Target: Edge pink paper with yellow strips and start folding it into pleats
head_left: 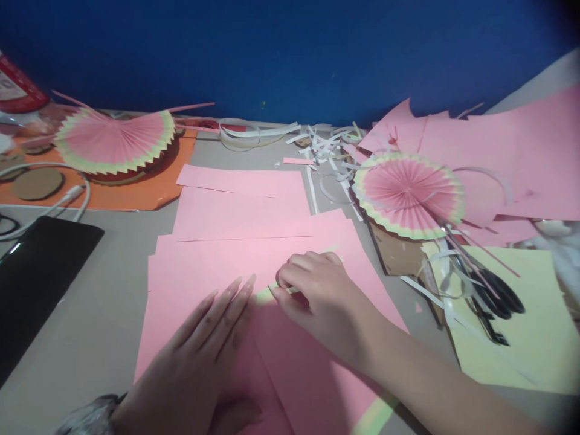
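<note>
My left hand (199,350) lies flat with fingers stretched out, pressing on a pink paper sheet (181,275). A narrow yellow-green paper strip (263,295) runs slantwise across the pink paper just beyond those fingertips. Over the strip, my right hand (324,296) has its thumb and curled fingers pinched together on it; the hand covers the strip's middle. Below my right forearm, another yellow-green band (375,415) shows along the pink paper's lower edge. Farther back lie more pink pieces (244,211), partly overlapping.
Pleated pink fans with yellow-green rims stand at left (118,142) and right (408,190). Black-handled scissors (493,296) rest on yellow paper (516,362). White paper scraps (326,145) lie along the blue wall (290,54). A dark flat device (45,272) is at left.
</note>
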`<state>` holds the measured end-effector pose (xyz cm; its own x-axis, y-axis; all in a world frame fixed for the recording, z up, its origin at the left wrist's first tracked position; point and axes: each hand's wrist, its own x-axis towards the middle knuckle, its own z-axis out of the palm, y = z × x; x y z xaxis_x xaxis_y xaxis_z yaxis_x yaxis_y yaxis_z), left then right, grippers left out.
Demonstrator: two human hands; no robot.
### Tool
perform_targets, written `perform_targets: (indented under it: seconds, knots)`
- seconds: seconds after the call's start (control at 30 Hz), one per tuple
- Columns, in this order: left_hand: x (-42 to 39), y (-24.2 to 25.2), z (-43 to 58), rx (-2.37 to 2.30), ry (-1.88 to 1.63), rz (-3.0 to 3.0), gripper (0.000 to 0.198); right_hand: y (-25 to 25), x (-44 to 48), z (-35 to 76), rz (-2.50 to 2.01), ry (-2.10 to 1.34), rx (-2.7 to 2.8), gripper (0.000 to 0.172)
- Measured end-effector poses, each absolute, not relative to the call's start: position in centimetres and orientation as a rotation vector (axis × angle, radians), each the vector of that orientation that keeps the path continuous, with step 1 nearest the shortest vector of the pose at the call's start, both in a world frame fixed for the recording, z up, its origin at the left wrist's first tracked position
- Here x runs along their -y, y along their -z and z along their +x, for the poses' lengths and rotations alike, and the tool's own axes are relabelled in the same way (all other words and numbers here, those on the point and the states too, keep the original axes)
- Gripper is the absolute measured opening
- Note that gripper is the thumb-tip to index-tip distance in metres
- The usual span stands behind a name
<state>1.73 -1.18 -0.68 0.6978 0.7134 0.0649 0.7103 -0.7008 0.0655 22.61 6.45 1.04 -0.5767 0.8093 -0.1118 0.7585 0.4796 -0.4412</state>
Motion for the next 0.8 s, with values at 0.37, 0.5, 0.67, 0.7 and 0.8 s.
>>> perform_targets:
  seconds: [0.37, 0.5, 0.67, 0.7, 0.8]
  knots:
    - [1.1, -0.2, 2.7, -1.254, -0.038, 2.77, 0.081, -1.0, -6.4, 22.4, -1.399, -0.697, 2.567, 0.022]
    - [1.4, -0.1, 2.9, -1.324, 0.002, 2.773, 0.085, -0.9, -6.3, 22.6, -1.37, -0.69, 2.568, 0.022]
    - [2.2, -0.3, 2.5, -1.377, -0.005, 2.822, 0.082, -0.9, -6.4, 22.7, -1.354, -0.691, 2.566, 0.021]
    - [2.4, -0.4, 2.4, -1.4, -0.005, 2.823, 0.081, -1.0, -6.4, 22.7, -1.353, -0.697, 2.567, 0.021]
    - [3.0, -0.7, 2.5, -1.509, -0.013, 2.762, 0.082, -1.0, -6.5, 22.7, -1.353, -0.721, 2.568, 0.022]
